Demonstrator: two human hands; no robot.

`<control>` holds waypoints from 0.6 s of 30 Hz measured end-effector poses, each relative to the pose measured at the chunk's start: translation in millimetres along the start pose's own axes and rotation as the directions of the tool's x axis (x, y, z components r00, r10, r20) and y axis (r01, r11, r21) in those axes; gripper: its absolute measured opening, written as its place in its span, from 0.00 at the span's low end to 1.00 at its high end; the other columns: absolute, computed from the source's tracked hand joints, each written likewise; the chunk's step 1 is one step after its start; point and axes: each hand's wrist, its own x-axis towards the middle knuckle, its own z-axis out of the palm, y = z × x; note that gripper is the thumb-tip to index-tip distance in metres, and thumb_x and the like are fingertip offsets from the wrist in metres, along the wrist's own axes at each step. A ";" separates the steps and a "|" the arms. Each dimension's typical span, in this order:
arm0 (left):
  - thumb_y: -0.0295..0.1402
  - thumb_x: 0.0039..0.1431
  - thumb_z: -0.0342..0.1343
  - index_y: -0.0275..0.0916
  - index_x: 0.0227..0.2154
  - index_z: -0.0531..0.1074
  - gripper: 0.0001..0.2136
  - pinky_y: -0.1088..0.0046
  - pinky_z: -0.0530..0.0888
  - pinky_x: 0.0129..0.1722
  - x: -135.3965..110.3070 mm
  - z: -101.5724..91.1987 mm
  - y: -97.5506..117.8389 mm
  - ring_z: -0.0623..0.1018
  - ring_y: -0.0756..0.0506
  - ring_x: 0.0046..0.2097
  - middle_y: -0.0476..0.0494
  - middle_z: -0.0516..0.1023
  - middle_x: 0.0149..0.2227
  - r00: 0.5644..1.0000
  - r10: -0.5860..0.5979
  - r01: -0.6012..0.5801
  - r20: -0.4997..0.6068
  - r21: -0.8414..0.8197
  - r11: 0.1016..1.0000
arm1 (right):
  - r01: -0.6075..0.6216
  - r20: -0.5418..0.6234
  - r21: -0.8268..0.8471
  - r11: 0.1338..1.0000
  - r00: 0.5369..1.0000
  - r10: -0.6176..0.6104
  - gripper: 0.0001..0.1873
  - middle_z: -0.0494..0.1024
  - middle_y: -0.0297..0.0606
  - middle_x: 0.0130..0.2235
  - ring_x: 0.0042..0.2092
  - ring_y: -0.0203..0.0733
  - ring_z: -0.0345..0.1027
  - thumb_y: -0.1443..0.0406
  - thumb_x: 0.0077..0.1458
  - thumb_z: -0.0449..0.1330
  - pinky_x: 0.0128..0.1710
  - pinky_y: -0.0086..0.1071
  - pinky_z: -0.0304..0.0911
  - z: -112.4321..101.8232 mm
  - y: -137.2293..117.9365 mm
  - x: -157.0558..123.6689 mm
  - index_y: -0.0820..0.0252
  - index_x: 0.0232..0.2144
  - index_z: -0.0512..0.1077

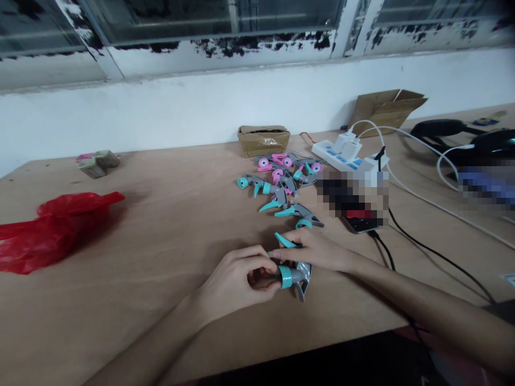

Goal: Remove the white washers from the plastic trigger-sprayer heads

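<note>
Both my hands work on one grey spray-trigger head (300, 274) with a teal collar and teal lever, close to the table's front edge. My left hand (237, 281) is closed in a pinch around the teal collar end. My right hand (317, 252) lies over the grey body, fingers curled on it beside the teal lever. Just beyond my hands lies a pile of spray-trigger heads (281, 182), several teal and grey, several pink and grey.
On the wooden table (169, 236) are a red plastic bag (52, 228) at left, a small brown box (263, 139) at the back, a white power strip (346, 155) with chargers and cables, a phone (362, 220), and an open carton (386, 110) by the wall.
</note>
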 end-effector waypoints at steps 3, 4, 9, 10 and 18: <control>0.27 0.53 0.55 0.38 0.29 0.73 0.03 0.81 0.70 0.25 0.4 -3.5 0.2 0.72 0.54 0.27 0.49 0.72 0.28 0.997 0.071 -0.072 0.026 0.049 0.996 | 0.001 0.003 0.012 1.000 1.000 -0.001 0.22 0.62 0.27 0.19 0.22 0.28 0.52 0.51 0.53 0.56 0.21 0.26 0.44 0.4 1.0 0.3 0.62 0.18 0.63; 0.26 0.53 0.55 0.37 0.29 0.73 0.03 0.81 0.70 0.26 0.0 -3.7 0.6 0.72 0.54 0.28 0.49 0.73 0.29 0.995 0.096 -0.097 0.021 0.074 0.993 | -0.005 -0.003 0.006 1.000 1.000 0.005 0.22 0.61 0.27 0.19 0.22 0.28 0.52 0.51 0.53 0.56 0.21 0.26 0.43 0.5 1.3 0.6 0.62 0.18 0.63; 0.24 0.53 0.52 0.38 0.33 0.72 0.06 0.79 0.73 0.29 -4.4 -0.8 2.3 0.75 0.52 0.31 0.47 0.75 0.32 0.971 0.231 -0.204 -0.061 0.288 0.936 | -0.024 -0.004 0.046 0.999 1.000 0.024 0.22 0.61 0.27 0.19 0.22 0.28 0.52 0.50 0.53 0.56 0.21 0.26 0.44 1.3 1.9 3.0 0.62 0.19 0.64; 0.24 0.53 0.52 0.38 0.33 0.72 0.06 0.79 0.74 0.29 -4.9 -0.3 2.6 0.75 0.52 0.31 0.47 0.75 0.32 0.964 0.255 -0.218 -0.072 0.328 0.919 | -0.024 -0.001 0.068 0.997 1.000 0.024 0.22 0.61 0.27 0.19 0.22 0.28 0.53 0.50 0.53 0.56 0.21 0.26 0.45 1.4 1.9 3.5 0.62 0.19 0.65; 0.27 0.55 0.53 0.39 0.34 0.72 0.05 0.79 0.75 0.31 -3.9 -5.6 4.1 0.76 0.52 0.32 0.48 0.75 0.33 0.972 0.231 -0.216 -0.034 0.243 0.946 | -0.021 0.056 0.103 0.995 0.998 0.015 0.20 0.70 0.30 0.21 0.25 0.30 0.60 0.52 0.53 0.57 0.23 0.25 0.51 -0.8 -1.3 2.0 0.63 0.20 0.68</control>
